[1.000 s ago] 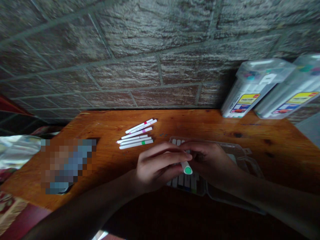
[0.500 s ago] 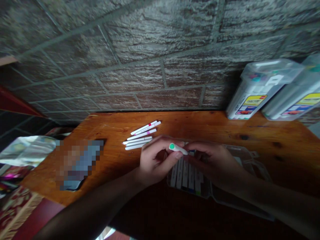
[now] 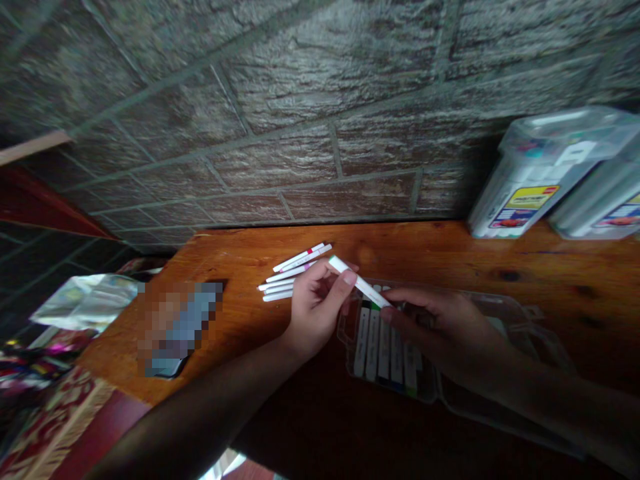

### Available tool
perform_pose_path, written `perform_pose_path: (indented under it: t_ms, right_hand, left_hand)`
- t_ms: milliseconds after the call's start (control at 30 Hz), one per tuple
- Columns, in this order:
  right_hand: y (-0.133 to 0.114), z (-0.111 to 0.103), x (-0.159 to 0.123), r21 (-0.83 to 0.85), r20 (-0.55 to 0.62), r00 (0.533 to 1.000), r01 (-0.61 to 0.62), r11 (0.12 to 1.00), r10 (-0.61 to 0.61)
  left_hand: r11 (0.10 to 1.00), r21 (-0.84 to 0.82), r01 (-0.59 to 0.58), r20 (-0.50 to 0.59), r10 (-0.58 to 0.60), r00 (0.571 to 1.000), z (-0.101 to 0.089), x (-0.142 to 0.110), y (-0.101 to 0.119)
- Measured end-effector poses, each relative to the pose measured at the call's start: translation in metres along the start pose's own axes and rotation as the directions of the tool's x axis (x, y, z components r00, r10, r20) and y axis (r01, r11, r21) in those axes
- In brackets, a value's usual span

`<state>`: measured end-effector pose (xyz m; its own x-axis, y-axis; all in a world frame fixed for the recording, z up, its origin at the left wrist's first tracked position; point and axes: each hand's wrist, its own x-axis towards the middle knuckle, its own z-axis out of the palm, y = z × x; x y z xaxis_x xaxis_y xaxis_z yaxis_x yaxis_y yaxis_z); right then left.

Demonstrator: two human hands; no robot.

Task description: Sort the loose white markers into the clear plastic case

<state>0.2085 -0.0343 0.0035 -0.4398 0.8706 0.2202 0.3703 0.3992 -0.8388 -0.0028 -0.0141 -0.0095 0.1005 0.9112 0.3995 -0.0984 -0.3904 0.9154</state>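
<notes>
A white marker (image 3: 371, 291) with a green end lies slantwise between my hands. My left hand (image 3: 320, 300) is closed on its upper end, thumb along the barrel. The fingers of my right hand (image 3: 440, 320) pinch its lower end. Under and beside the right hand lies an open clear plastic case (image 3: 435, 390), its left half holding a row of white markers (image 3: 384, 353); part of the row is hidden by that hand. Just past the left hand, several loose white markers (image 3: 287, 272) with red and purple bands lie on the table, some partly covered by the hand.
Two clear boxes of markers stand against the wall at the back right, a nearer box (image 3: 530, 173) and one beside it (image 3: 600, 200). A phone (image 3: 187, 327), partly pixelated, lies on the wooden table (image 3: 240, 250) at left. The stone-patterned wall (image 3: 300, 147) borders the table's back edge.
The marker has been turned in my hands: its green end faced me and now points up and away to the left, showing the barrel's side. The view has shifted slightly left.
</notes>
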Motion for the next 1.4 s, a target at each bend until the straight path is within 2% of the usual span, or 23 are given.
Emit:
perform_pose_path:
  t_ms: [100, 167, 233, 300, 400, 500, 700, 833, 1000, 1167, 1400]
  right_hand:
    - [0.0, 0.0, -0.002, 0.049, -0.049, 0.998, -0.025, 0.999, 0.027]
    - [-0.001, 0.001, -0.003, 0.135, -0.131, 0.989, -0.046, 0.99, 0.064]
    - [-0.002, 0.001, -0.002, 0.26, -0.244, 0.965, -0.031, 0.965, 0.097]
    - [-0.004, 0.001, -0.001, 0.355, -0.37, 0.921, 0.023, 0.935, 0.118]
    - [-0.008, -0.001, 0.002, 0.41, -0.487, 0.862, 0.083, 0.908, 0.141]
    - [-0.01, -0.003, 0.002, 0.406, -0.524, 0.843, 0.121, 0.906, 0.123]
    - [-0.016, -0.003, -0.003, 0.329, -0.518, 0.855, 0.171, 0.929, 0.026]
    - [-0.014, -0.001, -0.007, 0.253, -0.477, 0.875, 0.22, 0.942, -0.076]
    - [-0.011, 0.0, -0.012, 0.082, -0.433, 0.874, 0.279, 0.957, -0.218]
    - [-0.014, -0.002, -0.015, -0.028, -0.349, 0.844, 0.425, 0.905, -0.408]
    - [-0.013, 0.002, -0.017, -0.123, -0.31, 0.791, 0.517, 0.847, -0.527]
  left_hand:
    - [0.999, -0.03, 0.03, -0.019, -0.031, 0.999, -0.002, 0.003, -0.003]
    - [0.997, -0.048, 0.056, -0.026, -0.058, 0.998, -0.004, 0.004, -0.004]
    - [0.994, -0.069, 0.085, -0.02, -0.087, 0.996, -0.005, 0.004, -0.005]
    - [0.992, -0.072, 0.101, -0.005, -0.102, 0.995, -0.005, 0.004, -0.004]
    - [0.997, 0.011, 0.077, 0.061, -0.078, 0.995, -0.003, 0.003, -0.001]
    - [0.991, 0.136, 0.01, 0.15, -0.03, 0.988, -0.001, 0.001, 0.0]
    - [0.903, 0.376, -0.205, 0.283, 0.099, 0.954, -0.004, -0.001, -0.001]
    - [0.831, 0.453, -0.324, 0.334, 0.179, 0.925, -0.006, 0.0, -0.001]
    - [0.814, 0.455, -0.36, 0.367, 0.197, 0.909, -0.005, 0.001, -0.002]
    - [0.793, 0.422, -0.44, 0.395, 0.276, 0.876, -0.006, 0.001, -0.002]
    - [0.798, 0.374, -0.472, 0.457, 0.284, 0.843, -0.004, -0.002, 0.001]
